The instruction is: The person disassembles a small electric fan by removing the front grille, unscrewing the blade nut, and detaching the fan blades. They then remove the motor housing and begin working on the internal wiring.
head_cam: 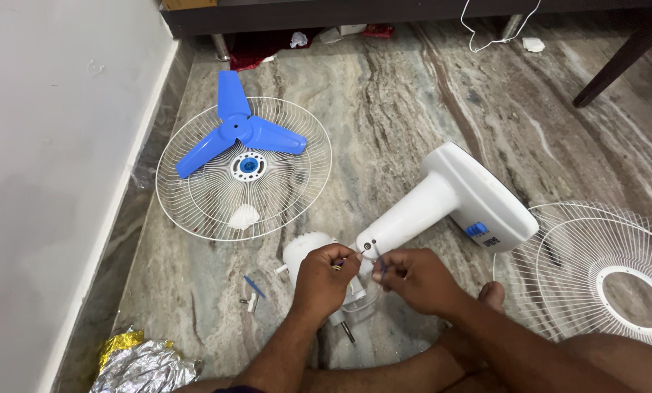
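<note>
A white fan stand [449, 200] lies on the marble floor with its neck end pointing toward me. My left hand [324, 280] pinches something small at the neck's end joint [369, 247]. My right hand [413, 276] sits just right of that joint, fingers closed on a small part that I cannot make out. Under my hands lies the white motor housing [304, 249], partly hidden. A blue three-blade fan blade [238, 131] rests on a white wire guard [244, 169] at the upper left.
A second white wire guard [602, 269] lies at the right. A small blue piece [254, 286] and loose screws [251, 300] sit left of my hands. Crumpled foil [140, 364] is at the lower left. A white wall [49, 182] runs along the left; furniture legs [617, 62] stand behind.
</note>
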